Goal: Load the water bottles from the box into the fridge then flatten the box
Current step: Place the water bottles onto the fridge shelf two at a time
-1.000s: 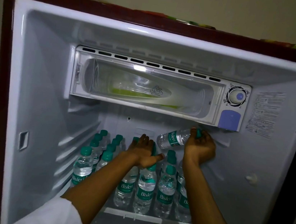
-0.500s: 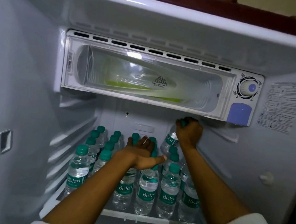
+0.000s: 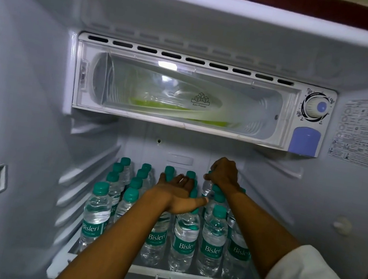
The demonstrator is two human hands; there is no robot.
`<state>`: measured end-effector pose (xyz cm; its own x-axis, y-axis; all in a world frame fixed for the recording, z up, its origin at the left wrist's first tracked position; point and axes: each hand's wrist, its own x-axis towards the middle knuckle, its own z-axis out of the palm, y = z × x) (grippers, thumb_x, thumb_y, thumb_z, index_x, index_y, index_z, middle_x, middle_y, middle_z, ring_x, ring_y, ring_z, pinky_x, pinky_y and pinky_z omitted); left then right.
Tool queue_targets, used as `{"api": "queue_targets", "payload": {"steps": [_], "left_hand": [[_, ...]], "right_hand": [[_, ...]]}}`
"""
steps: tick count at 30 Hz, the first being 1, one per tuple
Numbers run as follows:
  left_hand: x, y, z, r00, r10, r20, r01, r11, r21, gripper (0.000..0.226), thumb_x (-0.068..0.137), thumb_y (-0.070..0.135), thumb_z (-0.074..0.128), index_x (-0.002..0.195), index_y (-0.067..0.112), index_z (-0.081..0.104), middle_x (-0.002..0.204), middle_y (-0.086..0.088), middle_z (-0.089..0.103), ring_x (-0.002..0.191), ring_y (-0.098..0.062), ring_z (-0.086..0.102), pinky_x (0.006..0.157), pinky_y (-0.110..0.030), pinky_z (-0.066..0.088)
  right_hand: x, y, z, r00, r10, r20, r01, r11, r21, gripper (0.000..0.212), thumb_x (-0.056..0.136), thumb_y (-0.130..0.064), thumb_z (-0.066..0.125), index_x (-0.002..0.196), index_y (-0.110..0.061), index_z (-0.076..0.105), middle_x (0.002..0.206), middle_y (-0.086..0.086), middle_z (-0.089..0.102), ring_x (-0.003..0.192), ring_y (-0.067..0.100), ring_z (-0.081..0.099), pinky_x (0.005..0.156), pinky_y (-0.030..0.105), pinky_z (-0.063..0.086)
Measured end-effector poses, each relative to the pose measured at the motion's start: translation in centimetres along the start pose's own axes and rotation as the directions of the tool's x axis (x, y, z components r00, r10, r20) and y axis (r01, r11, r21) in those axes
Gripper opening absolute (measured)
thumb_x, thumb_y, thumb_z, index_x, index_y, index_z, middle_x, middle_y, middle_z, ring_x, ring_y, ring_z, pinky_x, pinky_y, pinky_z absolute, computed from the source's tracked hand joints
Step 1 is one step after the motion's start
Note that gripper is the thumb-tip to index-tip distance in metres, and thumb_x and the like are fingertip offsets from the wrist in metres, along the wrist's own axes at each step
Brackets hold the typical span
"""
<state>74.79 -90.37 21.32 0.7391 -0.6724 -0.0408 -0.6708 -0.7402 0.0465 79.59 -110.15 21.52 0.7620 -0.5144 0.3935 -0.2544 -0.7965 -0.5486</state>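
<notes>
Several clear water bottles with green caps and green labels (image 3: 95,221) stand in rows on the glass shelf (image 3: 186,276) of the open fridge. My right hand (image 3: 224,175) grips the top of one upright water bottle (image 3: 207,185) at the back right of the rows, fingers curled over its cap. My left hand (image 3: 179,195) lies flat with straight fingers among the caps in the middle rows, its thumb pointing right. The box is out of sight.
The freezer compartment (image 3: 184,97) with a clear flap hangs above the shelf, its thermostat dial (image 3: 316,107) at the right. Ribbed shelf rails run along the left wall (image 3: 85,173). A white peg (image 3: 341,224) sticks out of the right wall.
My right hand turned the bottle from lying sideways to upright and lowered it into the back right of the rows. The camera moved closer to the fridge. My left hand stayed among the caps.
</notes>
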Motion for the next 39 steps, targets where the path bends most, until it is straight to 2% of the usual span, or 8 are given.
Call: {"api": "queue_targets", "payload": {"steps": [7, 10, 15, 22, 27, 32, 35, 39], "left_hand": [[0.1, 0.0, 0.0, 1.000, -0.004, -0.002, 0.004, 1.000, -0.004, 0.081, 0.092, 0.071, 0.013, 0.154, 0.023, -0.006, 0.162, 0.001, -0.008, 0.150, -0.017, -0.008, 0.119, -0.052, -0.009], [-0.1, 0.1, -0.1, 1.000, -0.003, -0.001, 0.003, 1.000, -0.001, 0.080, 0.093, 0.070, 0.013, 0.154, 0.023, -0.006, 0.163, 0.001, -0.008, 0.150, -0.017, -0.007, 0.119, -0.052, -0.009], [-0.2, 0.2, -0.1, 1.000, -0.002, -0.008, 0.002, 1.000, 0.004, 0.079, 0.094, 0.069, 0.014, 0.155, 0.022, -0.005, 0.163, 0.001, -0.007, 0.150, -0.018, -0.006, 0.119, -0.052, -0.008], [-0.3, 0.2, -0.1, 1.000, -0.007, -0.011, 0.007, 1.000, 0.015, 0.079, 0.093, 0.069, 0.013, 0.155, 0.022, -0.003, 0.163, 0.001, -0.006, 0.150, -0.018, -0.006, 0.119, -0.052, -0.008], [-0.2, 0.2, 0.0, 1.000, -0.007, -0.017, 0.008, 1.000, 0.018, 0.078, 0.094, 0.069, 0.013, 0.155, 0.023, -0.002, 0.163, 0.001, -0.005, 0.150, -0.019, -0.006, 0.118, -0.052, -0.008], [-0.1, 0.2, 0.0, 1.000, -0.006, -0.014, 0.006, 1.000, 0.021, 0.078, 0.094, 0.068, 0.013, 0.155, 0.022, -0.002, 0.163, 0.001, -0.005, 0.150, -0.018, -0.005, 0.119, -0.052, -0.007], [-0.1, 0.2, 0.1, 1.000, -0.010, -0.017, 0.010, 1.000, 0.021, 0.078, 0.094, 0.069, 0.013, 0.155, 0.022, -0.003, 0.163, 0.001, -0.005, 0.150, -0.018, -0.005, 0.118, -0.052, -0.008], [-0.3, 0.4, 0.0, 1.000, -0.013, -0.021, 0.013, 1.000, 0.024, 0.078, 0.094, 0.068, 0.013, 0.155, 0.023, -0.002, 0.163, 0.001, -0.005, 0.150, -0.018, -0.005, 0.119, -0.051, -0.008]], "right_hand": [[0.5, 0.2, 0.3, 0.995, 0.093, 0.044, -0.088, 0.991, -0.102, 0.049, 0.067, -0.034, 0.089, 0.098, -0.002, 0.069, 0.102, 0.013, 0.070, 0.089, 0.023, 0.069, 0.069, 0.026, 0.054], [0.6, 0.3, 0.1, 0.991, 0.116, 0.063, -0.107, 0.986, -0.129, 0.045, 0.069, -0.034, 0.088, 0.094, -0.003, 0.069, 0.099, 0.012, 0.070, 0.083, 0.020, 0.067, 0.058, 0.022, 0.044], [1.0, 0.4, 0.5, 0.989, 0.123, 0.079, -0.106, 0.975, -0.194, 0.041, 0.072, -0.034, 0.085, 0.091, -0.004, 0.066, 0.094, 0.011, 0.067, 0.060, 0.013, 0.046, 0.042, 0.019, 0.023], [1.1, 0.1, 0.8, 0.993, 0.106, 0.060, -0.091, 0.972, -0.218, 0.027, 0.078, -0.022, 0.081, 0.088, -0.006, 0.063, 0.100, 0.012, 0.068, 0.073, 0.017, 0.054, 0.044, 0.019, 0.029], [1.1, -0.1, 0.8, 0.993, 0.108, 0.054, -0.092, 0.966, -0.241, 0.029, 0.079, -0.022, 0.080, 0.097, -0.003, 0.065, 0.102, 0.012, 0.067, 0.075, 0.018, 0.055, 0.063, 0.023, 0.042], [1.0, -0.2, 0.5, 0.993, 0.105, 0.061, -0.087, 0.968, -0.236, 0.027, 0.080, -0.020, 0.078, 0.075, -0.008, 0.055, 0.088, 0.010, 0.063, 0.071, 0.017, 0.056, 0.046, 0.019, 0.033], [1.0, -0.2, 0.4, 0.993, 0.100, 0.061, -0.084, 0.969, -0.233, 0.027, 0.079, -0.019, 0.078, 0.077, -0.008, 0.054, 0.083, 0.008, 0.059, 0.072, 0.017, 0.057, 0.051, 0.021, 0.038], [1.0, -0.1, 0.3, 0.992, 0.096, 0.081, -0.075, 0.968, -0.238, 0.034, 0.079, -0.019, 0.078, 0.065, -0.009, 0.049, 0.081, 0.007, 0.059, 0.061, 0.013, 0.052, 0.046, 0.019, 0.033]]}}
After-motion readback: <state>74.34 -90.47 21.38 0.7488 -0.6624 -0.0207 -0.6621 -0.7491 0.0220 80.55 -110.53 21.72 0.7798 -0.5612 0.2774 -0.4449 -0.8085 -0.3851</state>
